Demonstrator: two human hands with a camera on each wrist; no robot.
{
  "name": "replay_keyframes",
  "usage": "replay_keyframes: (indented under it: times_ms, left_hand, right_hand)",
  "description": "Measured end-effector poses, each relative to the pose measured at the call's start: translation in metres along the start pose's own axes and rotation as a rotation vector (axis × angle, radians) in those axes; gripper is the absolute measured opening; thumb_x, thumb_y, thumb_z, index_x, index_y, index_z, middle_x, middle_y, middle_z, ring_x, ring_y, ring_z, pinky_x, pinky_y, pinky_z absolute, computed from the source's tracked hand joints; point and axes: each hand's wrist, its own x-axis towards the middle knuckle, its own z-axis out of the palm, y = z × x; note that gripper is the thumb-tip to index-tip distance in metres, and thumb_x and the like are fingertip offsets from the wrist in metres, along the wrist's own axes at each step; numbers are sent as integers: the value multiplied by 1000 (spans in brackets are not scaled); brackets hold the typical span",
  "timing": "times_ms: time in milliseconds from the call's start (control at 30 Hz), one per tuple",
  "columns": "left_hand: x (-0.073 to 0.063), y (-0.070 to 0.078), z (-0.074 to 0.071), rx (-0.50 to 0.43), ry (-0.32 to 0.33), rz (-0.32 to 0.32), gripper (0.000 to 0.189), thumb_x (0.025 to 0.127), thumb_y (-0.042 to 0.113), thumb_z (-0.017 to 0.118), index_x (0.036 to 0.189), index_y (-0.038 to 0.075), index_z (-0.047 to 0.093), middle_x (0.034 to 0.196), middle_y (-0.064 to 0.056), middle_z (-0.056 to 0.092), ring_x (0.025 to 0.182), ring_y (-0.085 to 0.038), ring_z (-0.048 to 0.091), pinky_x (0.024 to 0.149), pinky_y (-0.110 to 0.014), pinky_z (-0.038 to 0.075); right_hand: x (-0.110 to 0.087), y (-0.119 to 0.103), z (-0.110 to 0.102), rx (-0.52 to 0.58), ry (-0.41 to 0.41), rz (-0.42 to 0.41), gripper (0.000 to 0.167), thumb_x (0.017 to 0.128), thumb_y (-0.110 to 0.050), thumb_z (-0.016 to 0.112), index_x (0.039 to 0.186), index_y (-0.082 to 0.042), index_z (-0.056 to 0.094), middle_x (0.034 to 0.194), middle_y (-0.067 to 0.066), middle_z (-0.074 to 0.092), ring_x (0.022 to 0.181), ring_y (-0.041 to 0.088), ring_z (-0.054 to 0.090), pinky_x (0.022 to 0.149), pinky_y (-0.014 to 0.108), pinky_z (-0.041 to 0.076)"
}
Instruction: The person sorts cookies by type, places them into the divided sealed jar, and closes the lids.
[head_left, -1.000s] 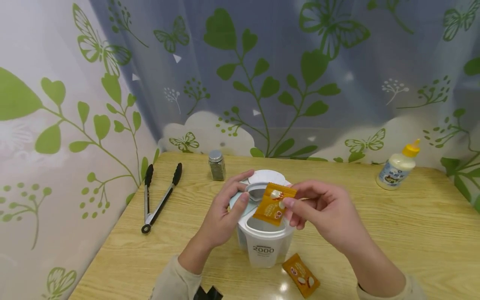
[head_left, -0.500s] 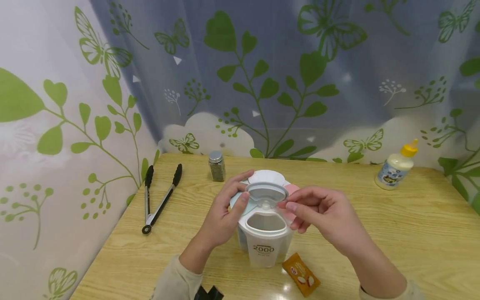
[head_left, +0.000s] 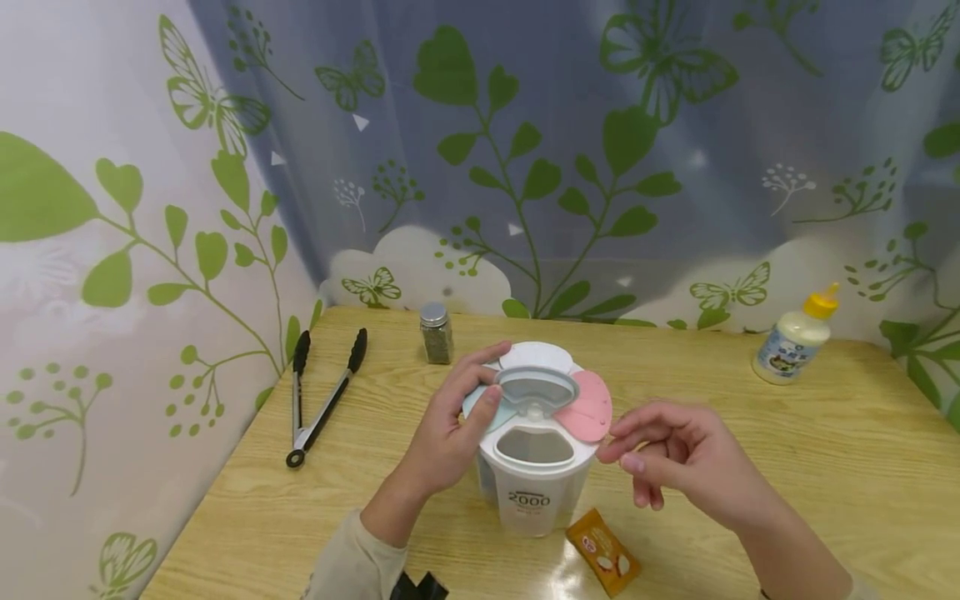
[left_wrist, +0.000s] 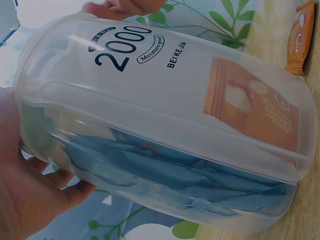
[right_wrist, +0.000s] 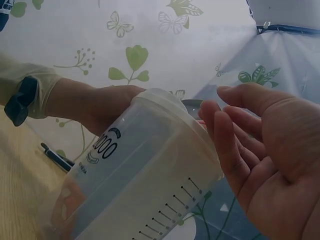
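A clear divided storage container (head_left: 534, 500) stands upright with its front lid flap (head_left: 536, 387) raised over an uncovered opening. My left hand (head_left: 450, 425) grips the left side of its lid, thumb on top. Through the wall, in the left wrist view, an orange snack packet (left_wrist: 255, 105) lies in the front compartment and several blue packets (left_wrist: 170, 172) fill the one beside it. My right hand (head_left: 675, 458), fingers loosely bent and holding nothing, is just right of the pink flap (head_left: 585, 408). A second orange packet (head_left: 603, 552) lies on the table in front.
Metal tongs (head_left: 322, 417) with black tips lie spread at the left. A small spice jar (head_left: 436, 335) stands behind the container. To the far right is a squeeze bottle (head_left: 793, 343) with a yellow cap. A patterned curtain borders the wooden table (head_left: 750, 517).
My right hand has let go of an orange packet, which now shows inside the front compartment, and has moved right and slightly down. My left hand stays on the lid.
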Motion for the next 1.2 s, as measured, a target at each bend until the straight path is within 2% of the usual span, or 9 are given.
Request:
replay_keyframes:
  times_ms: [200,500,667,733,867,967,1000,1100,1200]
  left_hand:
    - [0,0,-1,-10,-2,-4,12,101,9,50,100,6,61,148,-8,52,143,-25,43,117,-48,34]
    - [0,-2,-1,-8,-6,1,12,103,10,49,99,7,60,148,-7,51,143,-24,43,116,-45,35]
    - [0,-1,-1,-8,-6,-2,13,103,11,49,99,7,60,149,-7,51,143,-24,43,115,-45,36]
    - [0,-1,-1,-4,-6,-4,13,103,12,48,99,7,60,149,-8,51,143,-24,43,116,-46,35]
    - [-1,0,-1,-4,-10,-19,14,103,13,48,99,7,60,149,-6,51,143,-23,43,116,-48,34]
    - [-1,-1,-1,-5,-11,-20,14,103,13,48,99,7,60,149,-6,50,143,-23,42,116,-49,34]
    - [-1,-1,-1,-5,-10,-18,14,103,13,48,99,7,60,149,-6,50,143,-23,42,116,-50,34]
    - [-1,-1,-1,-8,-8,-12,13,103,12,48,100,7,60,149,-7,51,143,-24,42,116,-50,34]
    - [-1,-2,-1,-11,-7,-9,13,103,12,49,100,7,60,149,-7,51,143,-24,42,117,-50,34]
  right_hand:
    - [-11,16,-6,55,-65,13,40,89,25,48,117,-1,62,109,3,76,63,11,69,44,31,50]
    - [-28,51,-11,57,-77,228,29,93,12,57,119,0,60,114,4,74,68,5,69,52,27,55]
    - [-36,73,-14,79,-124,245,33,93,9,59,126,6,55,122,8,70,69,2,66,54,24,54]
    - [-40,81,-14,92,-131,280,35,93,8,60,128,6,54,124,9,69,67,1,63,55,21,53]
    - [-46,90,-14,69,-150,356,40,91,5,65,129,7,53,82,9,69,59,0,54,50,19,45]
    - [-49,95,-13,21,-185,374,44,89,1,69,130,7,53,62,14,59,58,-1,54,48,19,44]
    - [-50,97,-13,24,-200,370,46,89,1,69,131,8,53,65,16,63,59,-1,57,50,19,46]
    - [-52,102,-14,41,-244,353,48,89,2,70,133,7,52,103,12,72,66,-1,62,57,19,52]
    - [-54,106,-15,33,-265,323,49,88,3,71,133,5,54,134,11,59,69,-3,60,59,19,53]
